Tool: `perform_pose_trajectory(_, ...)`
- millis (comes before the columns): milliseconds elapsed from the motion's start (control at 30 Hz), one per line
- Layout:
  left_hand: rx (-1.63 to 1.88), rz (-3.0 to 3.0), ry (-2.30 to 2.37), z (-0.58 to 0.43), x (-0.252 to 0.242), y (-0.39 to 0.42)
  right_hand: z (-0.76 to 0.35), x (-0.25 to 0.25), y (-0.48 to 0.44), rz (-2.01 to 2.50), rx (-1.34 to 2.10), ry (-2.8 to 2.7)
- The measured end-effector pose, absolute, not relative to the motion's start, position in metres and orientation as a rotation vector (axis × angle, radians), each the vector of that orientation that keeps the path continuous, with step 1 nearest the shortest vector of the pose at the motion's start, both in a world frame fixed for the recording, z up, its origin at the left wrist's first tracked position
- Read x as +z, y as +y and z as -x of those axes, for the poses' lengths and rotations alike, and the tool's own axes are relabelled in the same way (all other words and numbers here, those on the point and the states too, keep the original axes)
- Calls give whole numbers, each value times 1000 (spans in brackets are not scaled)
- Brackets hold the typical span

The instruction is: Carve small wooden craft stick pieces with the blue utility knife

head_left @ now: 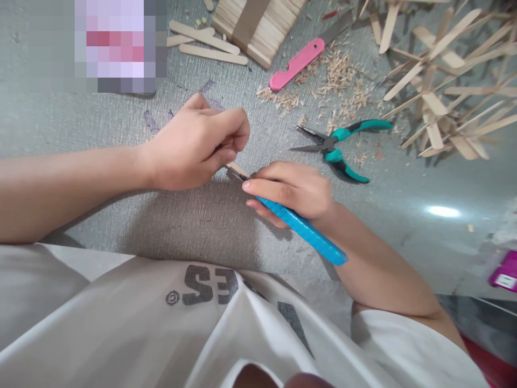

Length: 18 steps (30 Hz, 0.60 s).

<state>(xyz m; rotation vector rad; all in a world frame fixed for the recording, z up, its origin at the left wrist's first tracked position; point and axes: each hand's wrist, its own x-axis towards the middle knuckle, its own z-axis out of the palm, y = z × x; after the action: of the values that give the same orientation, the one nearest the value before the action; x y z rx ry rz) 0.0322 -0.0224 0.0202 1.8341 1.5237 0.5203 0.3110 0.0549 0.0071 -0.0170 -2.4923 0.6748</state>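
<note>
One thin wooden stick (pixel 237 168) shows in the gap between the left hand (pixel 202 141), which pinches it, and the right hand (pixel 297 188), closed around a blue cutter (pixel 304 229). Its long axis slants toward the right hand, nearly parallel to the cutter.

Hands near the middle of the surface (pixel 194 226), sticks and tools beyond.
The left hand (pixel 197 140) lies left of and slightly farther than the right hand (pixel 297 188), a stick piece (pixel 237 169) between them; the utility knife (pixel 302 229) in the right hand runs back toward the near right. Pliers (pixel 329 144) lie just beyond that hand, shavings (pixel 341 70) farther still beside a folding blade (pixel 299 63). Far off, loose craft sticks (pixel 213 54) sit left of a stick bundle (pixel 270 32); a stick structure (pixel 434 102) stands far right.
</note>
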Motion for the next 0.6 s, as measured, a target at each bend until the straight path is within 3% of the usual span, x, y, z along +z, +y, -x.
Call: perform_pose_trajectory(600,483,-1824,1527,-32,23,-22,-308,-2,53,61,731,-2363)
